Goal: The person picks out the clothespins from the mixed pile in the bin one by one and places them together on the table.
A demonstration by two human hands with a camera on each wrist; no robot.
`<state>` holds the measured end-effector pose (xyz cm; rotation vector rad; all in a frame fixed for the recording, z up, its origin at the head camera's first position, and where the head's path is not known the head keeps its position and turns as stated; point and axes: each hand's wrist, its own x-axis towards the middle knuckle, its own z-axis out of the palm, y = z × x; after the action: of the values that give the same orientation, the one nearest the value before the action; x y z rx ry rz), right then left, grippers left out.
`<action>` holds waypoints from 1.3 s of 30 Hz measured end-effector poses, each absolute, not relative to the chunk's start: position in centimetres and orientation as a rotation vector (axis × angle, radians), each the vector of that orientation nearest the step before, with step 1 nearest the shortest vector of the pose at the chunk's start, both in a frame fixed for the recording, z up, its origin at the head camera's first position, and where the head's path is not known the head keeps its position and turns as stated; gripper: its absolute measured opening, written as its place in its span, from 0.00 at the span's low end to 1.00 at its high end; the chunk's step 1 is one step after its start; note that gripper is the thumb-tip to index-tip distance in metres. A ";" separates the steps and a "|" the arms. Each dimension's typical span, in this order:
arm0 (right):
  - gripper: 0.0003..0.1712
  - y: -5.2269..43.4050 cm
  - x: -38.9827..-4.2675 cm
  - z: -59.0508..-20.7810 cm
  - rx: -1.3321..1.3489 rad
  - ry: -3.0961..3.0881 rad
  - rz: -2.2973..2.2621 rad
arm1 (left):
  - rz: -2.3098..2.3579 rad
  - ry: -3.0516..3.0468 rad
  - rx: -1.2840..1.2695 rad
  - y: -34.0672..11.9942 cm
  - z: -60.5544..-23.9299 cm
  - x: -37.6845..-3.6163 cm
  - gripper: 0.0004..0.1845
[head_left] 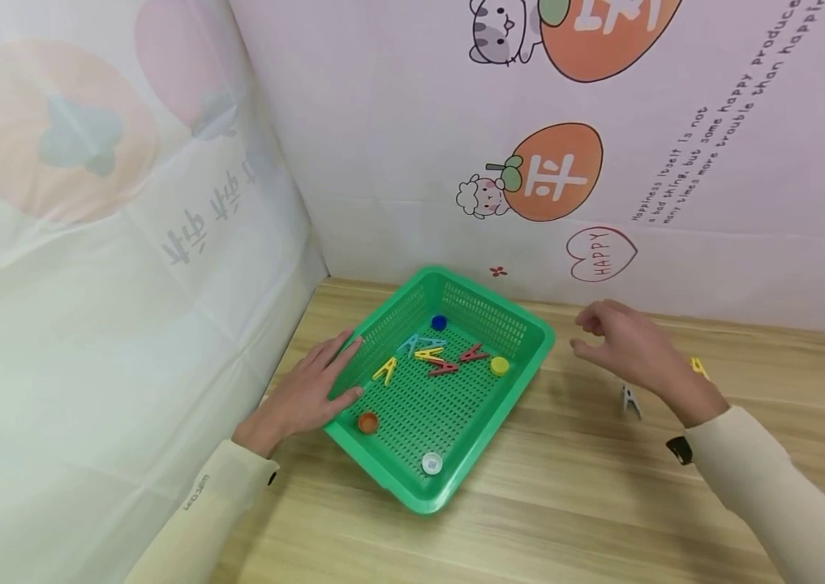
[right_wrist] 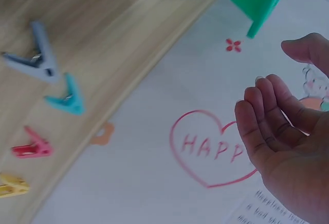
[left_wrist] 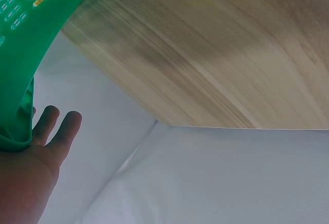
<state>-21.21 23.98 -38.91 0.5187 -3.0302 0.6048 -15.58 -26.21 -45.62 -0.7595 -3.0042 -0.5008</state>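
A green mesh basket (head_left: 423,501) sits on the wooden table near the corner. It holds several clothespins, among them a yellow one (head_left: 385,370) and a red one (head_left: 444,368), plus blue (head_left: 439,322), yellow (head_left: 500,365), orange (head_left: 367,422) and white (head_left: 431,463) bottle caps. My left hand (head_left: 317,385) lies flat with straight fingers (left_wrist: 54,124) against the basket's left rim (left_wrist: 31,39). To the basket's right my right hand (head_left: 620,341) hovers over the table, fingers loosely curled (right_wrist: 272,121), holding nothing. Under it lie a grey clothespin (head_left: 630,400) and a yellow one (head_left: 698,367).
The right wrist view shows a row of grey (right_wrist: 38,54), teal (right_wrist: 67,96), red (right_wrist: 33,146) and yellow (right_wrist: 11,185) clothespins on the table by the back wall. Printed cloth walls close in the table at the left and back.
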 end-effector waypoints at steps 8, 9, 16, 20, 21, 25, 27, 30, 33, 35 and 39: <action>0.19 20.9 -22.6 -38.1 0.705 -2.958 0.562 | -0.507 -3.013 -0.757 -26.2 -45.6 -15.6 0.45; 0.19 20.6 -22.8 -38.1 0.728 -2.952 0.554 | -0.505 -3.012 -0.759 -26.2 -45.6 -15.6 0.44; 0.19 18.5 -24.3 -38.0 0.883 -2.959 0.535 | -0.509 -3.011 -0.758 -26.2 -45.6 -15.8 0.44; 0.20 17.4 -25.1 -38.2 1.014 -2.945 0.511 | -0.508 -3.011 -0.761 -26.2 -45.5 -15.8 0.44; 0.20 17.1 -25.3 -38.2 1.053 -2.935 0.504 | -0.506 -3.012 -0.762 -26.2 -45.5 -15.7 0.44; 0.19 16.1 -26.1 -38.5 1.182 -2.903 0.449 | -0.505 -3.010 -0.758 -26.2 -45.5 -15.8 0.44; 0.20 15.6 -26.5 -38.6 1.225 -2.903 0.422 | -0.506 -3.007 -0.761 -26.2 -45.4 -15.8 0.44; 0.20 15.0 -27.0 -39.0 1.274 -2.921 0.374 | -0.507 -3.006 -0.765 -26.2 -45.4 -15.8 0.44; 0.20 14.4 -27.4 -39.3 1.316 -2.939 0.334 | -0.501 -3.011 -0.762 -26.3 -45.6 -15.9 0.45; 0.20 14.0 -27.7 -39.4 1.344 -2.947 0.320 | -0.496 -3.014 -0.756 -26.4 -45.7 -15.9 0.45; 0.20 13.3 -28.1 -39.7 1.386 -2.983 0.279 | -0.496 -3.014 -0.754 -26.5 -45.8 -16.0 0.45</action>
<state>-28.09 13.28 -39.75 1.3862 -2.9833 0.2791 -15.97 -26.45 -45.78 -0.7545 -3.0144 -0.4964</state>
